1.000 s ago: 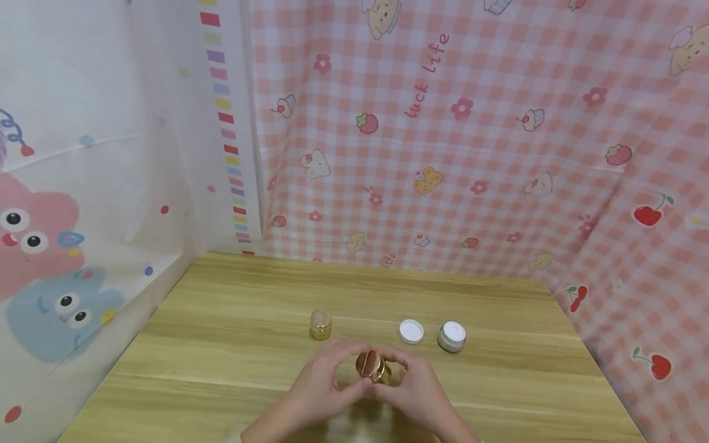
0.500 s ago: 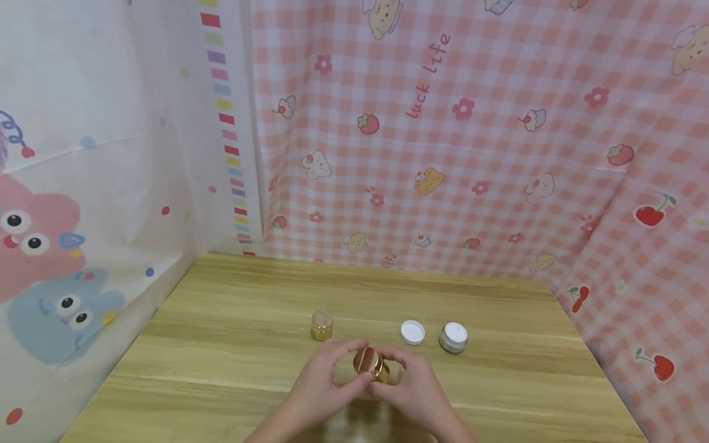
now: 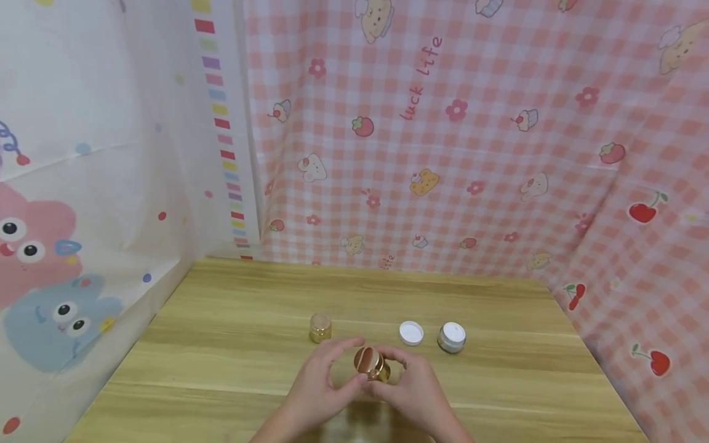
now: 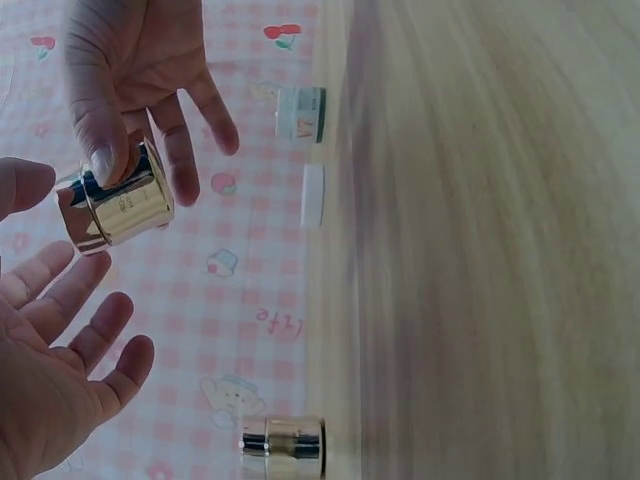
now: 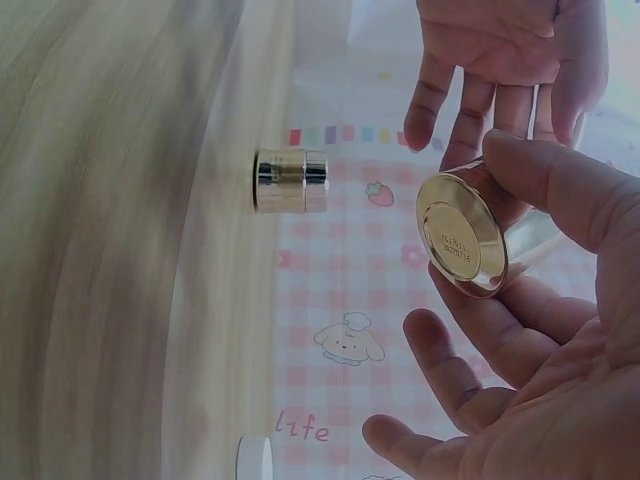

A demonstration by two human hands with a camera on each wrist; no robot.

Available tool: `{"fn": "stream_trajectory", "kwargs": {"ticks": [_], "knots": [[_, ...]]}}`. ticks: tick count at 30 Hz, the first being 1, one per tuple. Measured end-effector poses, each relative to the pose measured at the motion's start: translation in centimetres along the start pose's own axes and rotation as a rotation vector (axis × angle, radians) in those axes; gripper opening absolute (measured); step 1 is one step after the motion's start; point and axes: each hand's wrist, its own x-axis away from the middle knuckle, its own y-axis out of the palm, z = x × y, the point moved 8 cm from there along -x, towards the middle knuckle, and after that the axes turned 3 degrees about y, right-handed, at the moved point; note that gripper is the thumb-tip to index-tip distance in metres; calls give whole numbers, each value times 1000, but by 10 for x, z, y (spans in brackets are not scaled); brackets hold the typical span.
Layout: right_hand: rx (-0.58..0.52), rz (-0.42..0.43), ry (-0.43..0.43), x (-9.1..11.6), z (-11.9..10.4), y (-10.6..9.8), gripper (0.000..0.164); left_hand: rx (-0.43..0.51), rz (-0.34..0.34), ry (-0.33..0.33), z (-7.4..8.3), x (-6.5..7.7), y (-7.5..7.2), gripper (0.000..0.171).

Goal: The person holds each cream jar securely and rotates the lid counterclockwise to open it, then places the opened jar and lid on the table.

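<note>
Held in the air between both hands is a shiny gold cosmetic jar point(image 3: 384, 373), tilted, with its mirror-like lid point(image 3: 367, 360) facing left. My right hand point(image 3: 414, 381) grips the jar's body between thumb and fingers. Around the lid curves my left hand point(image 3: 324, 378), its thumb at the lower rim and the index fingertip close above the top edge. In the left wrist view small print shows on the jar's side point(image 4: 140, 205), and the left fingertips are right at the lid. The right wrist view shows the stamped base point(image 5: 458, 240) of the jar.
A second gold jar point(image 3: 320, 328) stands on the wooden table point(image 3: 249, 301) at left. Farther right lie a white lid point(image 3: 411, 333) and a small jar with a white top point(image 3: 452, 337). Checked pink cloth point(image 3: 421, 141) hangs behind, and white printed cloth point(image 3: 133, 203) at left.
The left index fingertip has lifted slightly from the lid's upper edge. The jar stays between the hands with nearly the same tilt. The head view has shifted a little.
</note>
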Motion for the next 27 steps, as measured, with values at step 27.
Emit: {"fn": "stream_trajectory", "kwargs": {"ticks": [27], "knots": [[-28, 24, 24, 1, 4, -1, 46, -33, 57, 49, 1, 0, 3, 52]]}}
